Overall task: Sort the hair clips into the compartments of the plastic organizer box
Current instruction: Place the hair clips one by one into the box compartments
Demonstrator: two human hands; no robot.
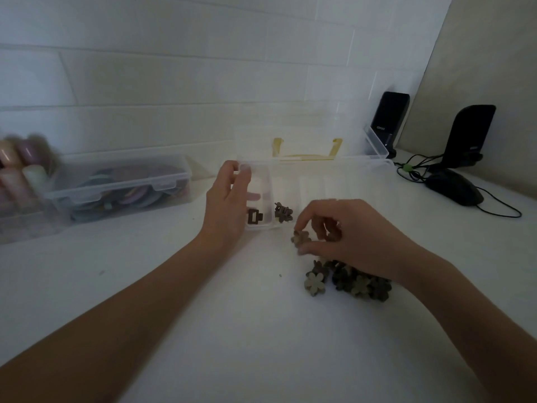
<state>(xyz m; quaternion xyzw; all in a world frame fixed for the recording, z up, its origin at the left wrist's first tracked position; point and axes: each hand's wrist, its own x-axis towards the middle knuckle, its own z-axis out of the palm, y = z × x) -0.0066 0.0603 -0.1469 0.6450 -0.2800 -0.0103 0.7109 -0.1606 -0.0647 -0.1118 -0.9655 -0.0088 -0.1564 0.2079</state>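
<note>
barely begun: two clips boxed, the pile [348, 279] waits.
our left hand [229, 205] grips the organizer box [334, 170]; our right hand [348, 231] pinches a flower clip [300, 237].

Left hand [229, 199] loosely curled, right hand [348, 231] fingers pinched.

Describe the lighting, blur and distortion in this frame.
Head view: dim overall, with one bright patch glaring on the clear organizer, so its dividers wash out. The bottles at the left edge are motion-blurred. Wide-angle bending curves the wall tiles. The right hand and its clip stay fairly sharp, the pile shadowed.
</note>
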